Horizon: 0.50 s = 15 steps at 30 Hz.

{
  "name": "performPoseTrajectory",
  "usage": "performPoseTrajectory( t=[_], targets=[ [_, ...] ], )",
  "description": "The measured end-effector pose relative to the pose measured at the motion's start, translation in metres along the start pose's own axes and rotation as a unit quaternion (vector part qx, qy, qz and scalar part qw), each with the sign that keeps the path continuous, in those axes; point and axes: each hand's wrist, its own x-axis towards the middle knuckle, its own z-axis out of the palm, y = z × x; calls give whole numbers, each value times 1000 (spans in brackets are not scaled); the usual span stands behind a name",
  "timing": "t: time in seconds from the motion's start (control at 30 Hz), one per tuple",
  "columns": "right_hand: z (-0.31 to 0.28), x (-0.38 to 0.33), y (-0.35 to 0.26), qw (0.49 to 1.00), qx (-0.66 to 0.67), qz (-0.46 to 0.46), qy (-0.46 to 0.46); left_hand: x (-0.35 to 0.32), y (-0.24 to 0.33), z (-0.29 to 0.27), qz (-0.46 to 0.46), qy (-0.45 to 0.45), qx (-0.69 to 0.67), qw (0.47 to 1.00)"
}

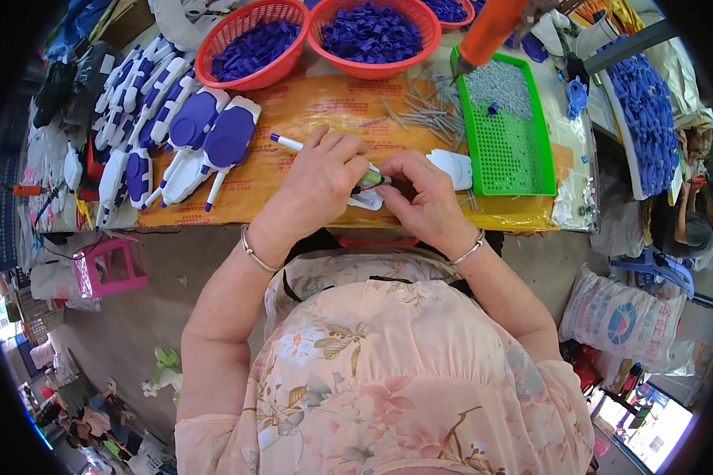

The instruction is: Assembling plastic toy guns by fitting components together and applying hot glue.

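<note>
My left hand (325,178) is closed around a white plastic part, whose purple-tipped stem (287,142) sticks out past the knuckles. A green and dark piece (370,178) shows between my two hands; its kind is unclear. With thumb and forefinger pinched together at that end, my right hand (424,196) grips something too small to make out. Below the fingers, part of a white plastic piece (366,199) shows near the table's front edge. Another white plastic piece (451,169) lies just beyond my right hand.
Purple and white assembled units (230,134) are piled at the left. Red baskets (375,70) of small purple parts stand at the back. A green tray (513,192) holds small grey metal pieces, beside loose grey rods (440,111). An orange tool (489,32) hangs above.
</note>
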Motion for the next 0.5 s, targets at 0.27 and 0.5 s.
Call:
performPoseTrajectory(
  t=[0.27,0.5],
  targets=[
    [0,-1,2,999,35,30,-3,1,-2,-3,-25,-7,-102,994],
    [1,-1,6,1000,22,-15,-4,-10,5,1,-12,15,-95,995]
  ],
)
